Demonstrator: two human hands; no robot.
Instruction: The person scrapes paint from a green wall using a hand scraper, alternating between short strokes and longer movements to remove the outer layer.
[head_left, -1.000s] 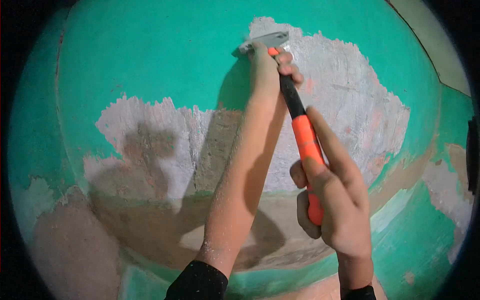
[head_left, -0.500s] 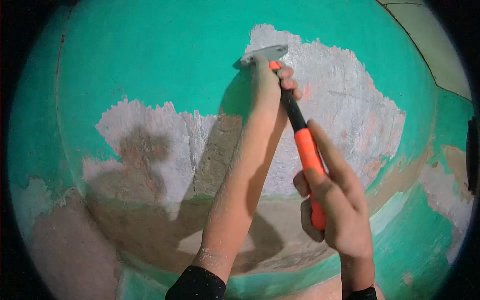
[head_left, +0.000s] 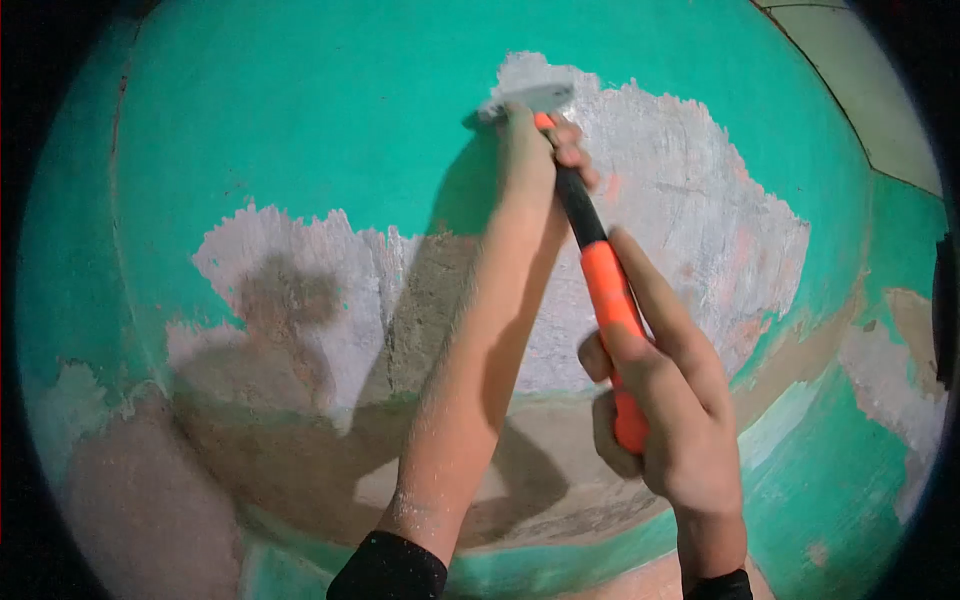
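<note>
A long-handled scraper (head_left: 579, 212) with a black and orange handle slants up across the green painted wall (head_left: 290, 110). My left hand (head_left: 540, 155) is wrapped round its upper end, just below the flat grey blade, with the thumb up against the blade. My right hand (head_left: 670, 400) grips the orange lower part of the handle, its index finger stretched along the shaft. The blade lies at the upper left edge of a bare greyish patch (head_left: 680, 200), where the paint is gone. Whether the blade's edge touches the wall is hard to make out.
Another bare patch (head_left: 350, 270) lies to the left, partly under shadows of head and arms. A brown band (head_left: 280, 450) runs along the wall's lower part. At right is an adjoining green wall (head_left: 830, 480) with peeled spots. White flecks dust the left forearm.
The scraper and both hands have shifted slightly up and to the left. Both hands keep their hold, and the bare patch looks about the same.
</note>
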